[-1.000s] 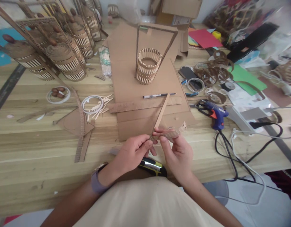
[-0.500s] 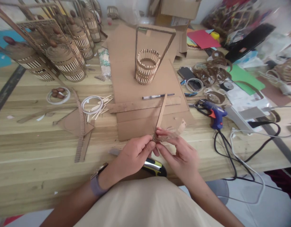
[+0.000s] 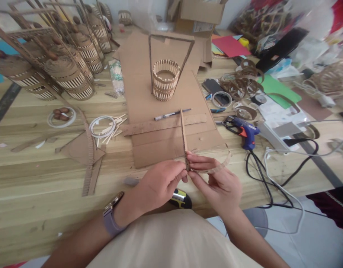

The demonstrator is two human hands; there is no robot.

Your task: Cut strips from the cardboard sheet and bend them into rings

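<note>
Both hands meet over the near edge of the wooden table (image 3: 34, 178). My left hand (image 3: 157, 184) pinches the lower end of a narrow cardboard strip (image 3: 183, 134) that points away from me. My right hand (image 3: 218, 182) pinches the same spot, and a curved length of the strip (image 3: 220, 166) bends off to the right past its fingers. Just under my left hand lies a yellow and black utility knife (image 3: 181, 198). Beyond the hands are flat cardboard sheets (image 3: 166, 143), with a pen (image 3: 171, 114) and a small slatted basket (image 3: 164, 79) with a tall cardboard handle.
Several finished slatted baskets (image 3: 68, 74) stand at the back left. Wooden sticks and a white ring (image 3: 104, 126) lie left of the sheets. A blue glue gun (image 3: 245, 131) with trailing cables (image 3: 272, 175), tape rolls (image 3: 221, 98), cardboard rings and coloured paper crowd the right side.
The strip has swung from leaning right to nearly straight away from me. Its loose end on the right has uncurled into a longer arc. My hands stayed together.
</note>
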